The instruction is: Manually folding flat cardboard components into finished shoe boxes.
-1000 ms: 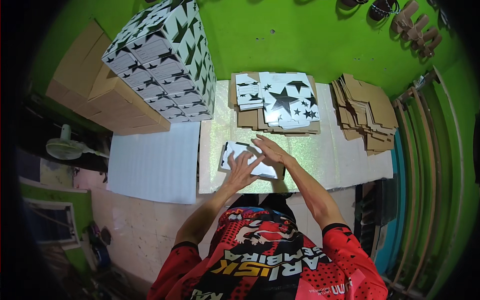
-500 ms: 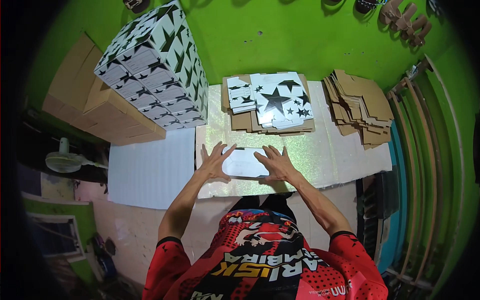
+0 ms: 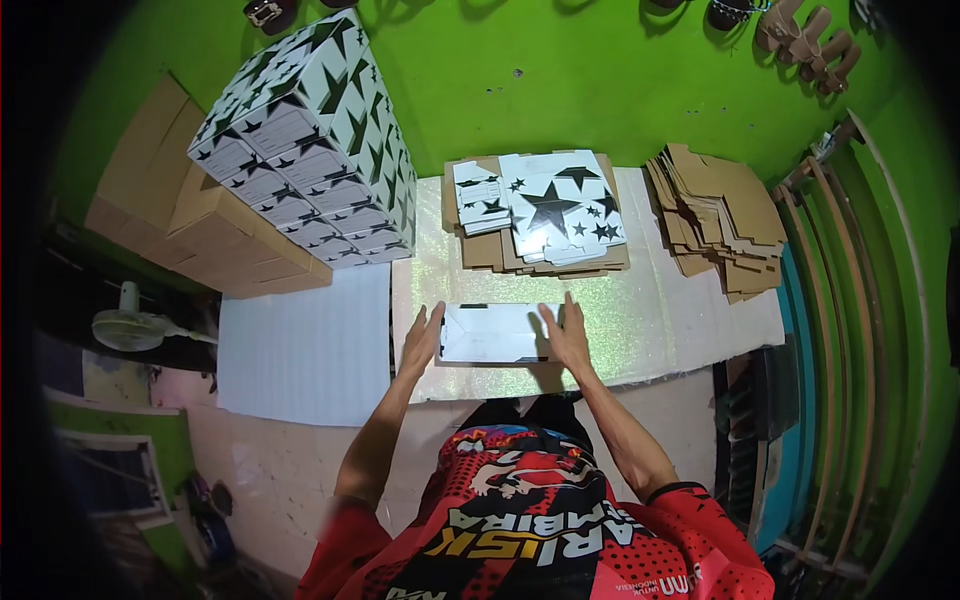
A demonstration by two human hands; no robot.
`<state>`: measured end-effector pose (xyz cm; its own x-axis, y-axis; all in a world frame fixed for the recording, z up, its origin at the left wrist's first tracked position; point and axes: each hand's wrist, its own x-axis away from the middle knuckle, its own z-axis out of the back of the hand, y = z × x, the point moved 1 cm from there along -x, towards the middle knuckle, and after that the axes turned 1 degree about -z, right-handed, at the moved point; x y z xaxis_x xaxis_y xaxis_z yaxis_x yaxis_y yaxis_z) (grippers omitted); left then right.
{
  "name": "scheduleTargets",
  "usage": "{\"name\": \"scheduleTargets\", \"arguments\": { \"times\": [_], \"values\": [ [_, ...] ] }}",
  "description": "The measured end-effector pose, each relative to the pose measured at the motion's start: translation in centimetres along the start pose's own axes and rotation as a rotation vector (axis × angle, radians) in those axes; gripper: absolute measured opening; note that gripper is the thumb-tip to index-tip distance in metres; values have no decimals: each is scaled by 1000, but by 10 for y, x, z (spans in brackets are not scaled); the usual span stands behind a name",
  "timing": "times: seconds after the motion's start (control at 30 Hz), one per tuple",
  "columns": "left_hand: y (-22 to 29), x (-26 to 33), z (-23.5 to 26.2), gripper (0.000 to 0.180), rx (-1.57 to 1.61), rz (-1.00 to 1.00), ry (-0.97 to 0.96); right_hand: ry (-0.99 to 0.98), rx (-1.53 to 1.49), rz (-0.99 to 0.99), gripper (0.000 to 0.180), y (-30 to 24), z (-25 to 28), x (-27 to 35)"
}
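White box: I saw an oblong white cardboard box with black patches at its edges (image 3: 492, 334) lying flat near the front edge of the shimmering pale table cover (image 3: 690, 325), between the two hands.
Left hand: the bare left hand (image 3: 424, 337) stood on edge along the box's left end, fingers extended; I could not tell whether it pressed.
Right hand: the bare right hand (image 3: 567, 337) was at the right end, thumb spread from the fingers and reaching over the top; firmness of contact, I couldn't tell.
Flat stack: white star-printed cardboard blanks (image 3: 565, 215) lay on brown ones, behind the box.
Right side: I noted a loose pile of flat brown cardboard (image 3: 728, 220).
Left side: a tall block of white boxes with black stars (image 3: 320, 150) stood beside plain brown cardboard boxes (image 3: 225, 235).
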<state>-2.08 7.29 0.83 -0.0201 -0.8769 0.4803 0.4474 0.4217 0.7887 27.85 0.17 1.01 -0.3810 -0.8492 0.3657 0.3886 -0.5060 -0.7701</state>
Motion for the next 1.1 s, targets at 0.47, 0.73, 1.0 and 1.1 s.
{"name": "scheduleTargets", "arguments": {
  "times": [0.47, 0.73, 1.0, 1.1],
  "values": [
    [8, 65, 65, 57, 352, -257, 78, 46, -230, 310, 50, -29, 43, 46],
    [-140, 78, 21, 62, 80, -455, 156, -48, -199, 429, 47, 40, 20, 82],
    [-178, 73, 11, 34, 200, -161, -94, -186, -221, 46, 39, 73, 15, 66],
    [-173, 73, 9, 42, 167, -192, 25, -150, -196, -82, 45, 68, 11, 53]
  ]
}}
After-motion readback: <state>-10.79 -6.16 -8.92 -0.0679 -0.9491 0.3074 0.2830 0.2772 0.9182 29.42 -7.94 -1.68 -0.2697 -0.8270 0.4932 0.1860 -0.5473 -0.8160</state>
